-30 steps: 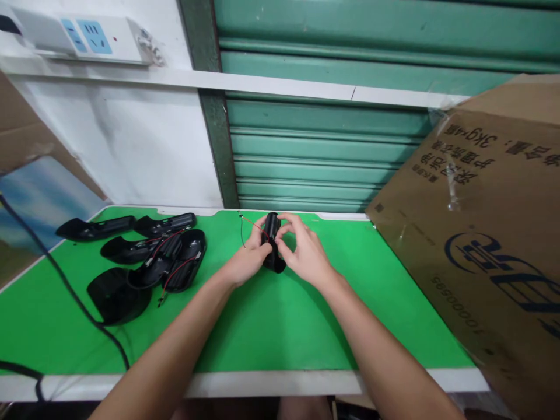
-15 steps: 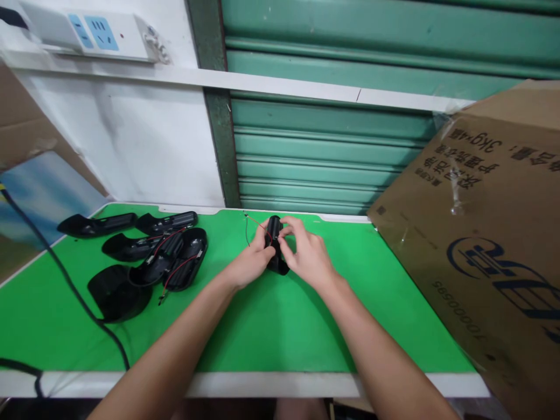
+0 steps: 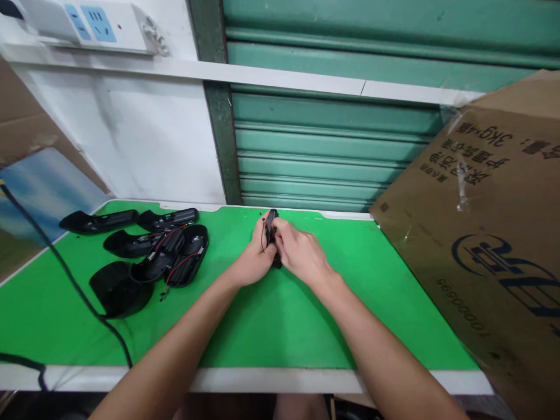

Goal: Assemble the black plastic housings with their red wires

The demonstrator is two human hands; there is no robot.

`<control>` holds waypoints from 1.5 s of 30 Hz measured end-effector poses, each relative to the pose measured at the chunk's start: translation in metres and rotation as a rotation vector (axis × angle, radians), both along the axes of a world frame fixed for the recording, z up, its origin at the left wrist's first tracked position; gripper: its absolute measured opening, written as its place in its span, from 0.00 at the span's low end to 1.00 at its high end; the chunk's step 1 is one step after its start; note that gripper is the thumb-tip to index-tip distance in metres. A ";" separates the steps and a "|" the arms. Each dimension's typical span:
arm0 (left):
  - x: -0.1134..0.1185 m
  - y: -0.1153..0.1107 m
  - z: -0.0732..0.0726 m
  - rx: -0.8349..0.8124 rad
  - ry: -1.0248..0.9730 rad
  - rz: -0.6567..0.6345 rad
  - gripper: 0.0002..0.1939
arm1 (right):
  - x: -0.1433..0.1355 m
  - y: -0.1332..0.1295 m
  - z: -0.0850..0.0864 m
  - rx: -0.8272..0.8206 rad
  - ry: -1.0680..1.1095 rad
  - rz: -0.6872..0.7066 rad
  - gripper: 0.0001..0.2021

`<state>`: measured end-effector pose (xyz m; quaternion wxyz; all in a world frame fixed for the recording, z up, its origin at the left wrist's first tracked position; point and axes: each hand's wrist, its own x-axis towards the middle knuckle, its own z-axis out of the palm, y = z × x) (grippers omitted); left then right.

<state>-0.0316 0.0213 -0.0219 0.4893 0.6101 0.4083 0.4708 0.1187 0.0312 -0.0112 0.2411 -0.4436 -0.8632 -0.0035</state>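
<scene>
A black plastic housing [image 3: 272,217] stands on edge between my two hands above the green table mat. My left hand [image 3: 256,255] is closed around its left side, thumb toward me. A thin dark wire with a small end hangs by the left fingers. My right hand [image 3: 301,249] is closed against the housing's right side, its fingertips pressed in and partly hidden. Whether those fingers pinch a wire or only the shell cannot be made out. To the left lie several similar black housings [image 3: 192,256], some with thin red wires.
The green mat [image 3: 245,326] covers a white-edged table against a green shutter [image 3: 315,140]. A large cardboard box [image 3: 472,233] leans at the right. On the left, a black cable [image 3: 74,280] crosses the mat; a power strip [image 3: 100,26] is on the wall above.
The housing has turned edge-on between my hands, and its wire now lies closer to the left fingers. My right fingers have moved from a raised pinch to being tucked against the housing's side.
</scene>
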 end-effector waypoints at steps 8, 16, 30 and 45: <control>0.000 0.000 -0.002 0.034 0.026 -0.037 0.43 | 0.007 -0.005 0.009 0.000 0.088 0.005 0.20; -0.001 0.000 0.004 -0.129 -0.187 -0.103 0.36 | 0.011 0.006 0.004 -0.142 0.838 0.012 0.25; 0.004 -0.008 0.008 -0.097 -0.097 -0.069 0.23 | 0.017 0.002 0.013 -0.533 0.883 0.246 0.35; -0.001 -0.012 0.009 0.117 0.199 -0.038 0.19 | 0.011 -0.006 0.008 -0.464 0.744 0.230 0.35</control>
